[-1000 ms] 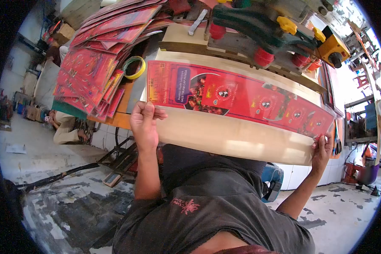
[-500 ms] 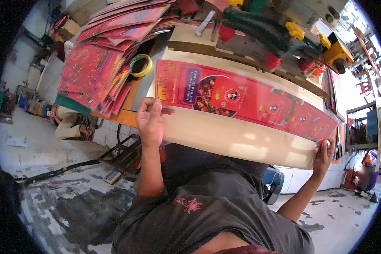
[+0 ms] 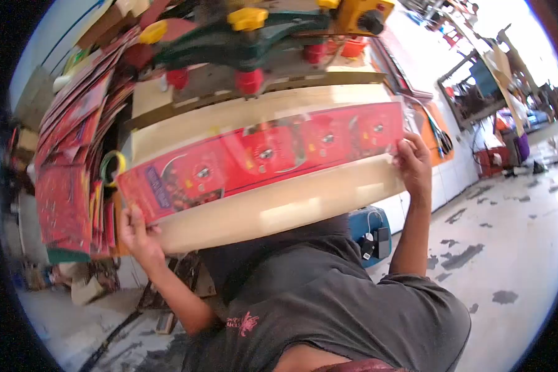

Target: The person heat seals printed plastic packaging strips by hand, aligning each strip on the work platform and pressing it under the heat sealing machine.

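A long red printed plastic sheet [image 3: 229, 162], with food pictures and round logos, stretches over a cream board [image 3: 260, 214] in front of me. My left hand [image 3: 141, 239] pinches the lower corner of its left end. At the opposite end, my right hand [image 3: 413, 162] has thumb and fingers closed on the sheet's lower right corner. Glare crosses the clear surface of the sheet. Just behind it stands a press machine with a green frame [image 3: 211, 44], yellow knobs [image 3: 248, 20] and red feet [image 3: 249, 81].
Stacks of red printed sheets [image 3: 62, 198] lie on the left, beside a yellow tape roll [image 3: 112, 168]. Scissors [image 3: 440, 137] rest on the orange table edge [image 3: 441, 116] at right. A blue case [image 3: 371, 230] with a cable stands below the table. A yellow control box [image 3: 363, 15] sits behind.
My view has swung to the right, so the machine and stacks appear farther left. The sheet now slants up toward the right in view. Both hands keep hold of its ends.
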Tool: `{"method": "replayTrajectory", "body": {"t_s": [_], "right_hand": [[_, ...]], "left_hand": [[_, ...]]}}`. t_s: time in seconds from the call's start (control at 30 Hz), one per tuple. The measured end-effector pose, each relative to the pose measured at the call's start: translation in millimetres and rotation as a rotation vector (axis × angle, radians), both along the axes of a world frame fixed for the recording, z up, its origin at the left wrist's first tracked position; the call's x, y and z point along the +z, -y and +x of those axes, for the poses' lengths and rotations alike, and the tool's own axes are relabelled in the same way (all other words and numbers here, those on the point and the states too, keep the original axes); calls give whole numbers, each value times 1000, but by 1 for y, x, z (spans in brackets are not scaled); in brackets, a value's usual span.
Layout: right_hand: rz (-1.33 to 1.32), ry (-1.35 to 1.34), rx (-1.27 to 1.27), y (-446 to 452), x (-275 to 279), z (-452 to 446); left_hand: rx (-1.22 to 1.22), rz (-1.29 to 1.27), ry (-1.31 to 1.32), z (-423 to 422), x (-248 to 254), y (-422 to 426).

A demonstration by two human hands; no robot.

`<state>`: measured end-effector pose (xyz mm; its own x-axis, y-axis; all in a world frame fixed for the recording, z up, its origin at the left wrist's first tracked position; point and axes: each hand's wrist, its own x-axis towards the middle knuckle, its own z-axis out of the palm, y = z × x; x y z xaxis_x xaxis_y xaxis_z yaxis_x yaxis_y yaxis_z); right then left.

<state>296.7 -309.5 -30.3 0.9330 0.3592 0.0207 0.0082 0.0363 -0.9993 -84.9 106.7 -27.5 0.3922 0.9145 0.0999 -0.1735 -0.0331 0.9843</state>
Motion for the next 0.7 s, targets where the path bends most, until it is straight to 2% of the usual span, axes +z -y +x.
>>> {"method": "replayTrajectory", "body": {"t_s": [0.07,0.27,0.7], "right_hand": [[104,-83,8,-3,-6,0],[281,-249,0,-11,-1,-8],[188,-160,30,-18,-4,-11]], "left_hand": [[81,-2,-20,-10,-5,-3],[100,40,-7,-13,-13,-9],[109,27,-10,-19,-21,-13]]}}
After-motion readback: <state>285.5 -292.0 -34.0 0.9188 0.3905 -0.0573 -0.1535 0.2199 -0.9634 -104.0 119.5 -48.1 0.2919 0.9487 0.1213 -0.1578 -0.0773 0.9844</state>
